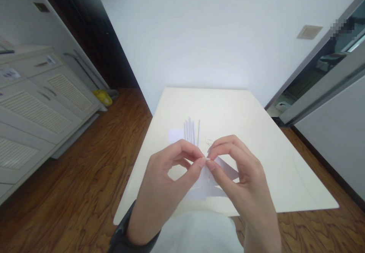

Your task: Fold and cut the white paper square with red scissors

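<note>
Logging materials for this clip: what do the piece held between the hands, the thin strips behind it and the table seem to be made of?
The held piece looks like thin white paper: flat, matte, sharp-edged, pinched by both hands' fingers. The strips look like narrow cut or rolled paper, too small to be sure. The table seems cream laminate or painted board, smooth with a soft sheen.

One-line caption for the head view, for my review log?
Both hands, left hand and right hand, pinch a white paper piece above a cream table, thin white strips behind.
</note>
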Demonstrator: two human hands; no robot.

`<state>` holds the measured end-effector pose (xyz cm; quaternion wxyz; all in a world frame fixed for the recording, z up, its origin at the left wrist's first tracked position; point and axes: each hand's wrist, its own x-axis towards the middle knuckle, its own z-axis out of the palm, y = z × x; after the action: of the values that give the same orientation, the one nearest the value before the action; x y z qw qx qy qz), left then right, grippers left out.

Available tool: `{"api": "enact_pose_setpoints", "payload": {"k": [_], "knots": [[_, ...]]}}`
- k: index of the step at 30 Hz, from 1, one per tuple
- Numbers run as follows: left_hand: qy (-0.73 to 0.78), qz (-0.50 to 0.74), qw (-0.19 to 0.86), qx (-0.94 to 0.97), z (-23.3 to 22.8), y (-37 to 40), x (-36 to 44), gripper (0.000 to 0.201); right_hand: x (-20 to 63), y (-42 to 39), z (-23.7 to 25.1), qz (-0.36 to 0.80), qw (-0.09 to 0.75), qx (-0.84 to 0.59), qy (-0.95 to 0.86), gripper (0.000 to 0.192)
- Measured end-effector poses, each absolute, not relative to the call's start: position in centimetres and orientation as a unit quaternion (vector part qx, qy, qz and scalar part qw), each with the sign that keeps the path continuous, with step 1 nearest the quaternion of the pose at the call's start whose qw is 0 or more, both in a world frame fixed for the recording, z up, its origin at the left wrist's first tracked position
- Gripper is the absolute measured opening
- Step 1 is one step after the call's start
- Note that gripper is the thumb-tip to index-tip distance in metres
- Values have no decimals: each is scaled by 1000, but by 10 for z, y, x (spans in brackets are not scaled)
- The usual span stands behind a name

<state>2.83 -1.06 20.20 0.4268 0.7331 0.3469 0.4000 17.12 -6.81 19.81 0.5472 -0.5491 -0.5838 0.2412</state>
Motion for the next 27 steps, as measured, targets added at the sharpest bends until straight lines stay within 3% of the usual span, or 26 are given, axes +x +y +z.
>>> {"api": "enact_pose_setpoints", "payload": {"k": [10, 20, 27], "knots": [[345, 416, 409, 736, 202, -15, 29, 13, 169, -72, 196, 240, 563, -556, -563, 13], [350, 436, 252, 790, 205, -18, 36, 15, 168, -69, 200, 106, 563, -581, -578, 18], [330, 489, 250, 768, 202, -24, 39, 24, 164, -73, 199, 48, 570, -582, -577, 18]]}}
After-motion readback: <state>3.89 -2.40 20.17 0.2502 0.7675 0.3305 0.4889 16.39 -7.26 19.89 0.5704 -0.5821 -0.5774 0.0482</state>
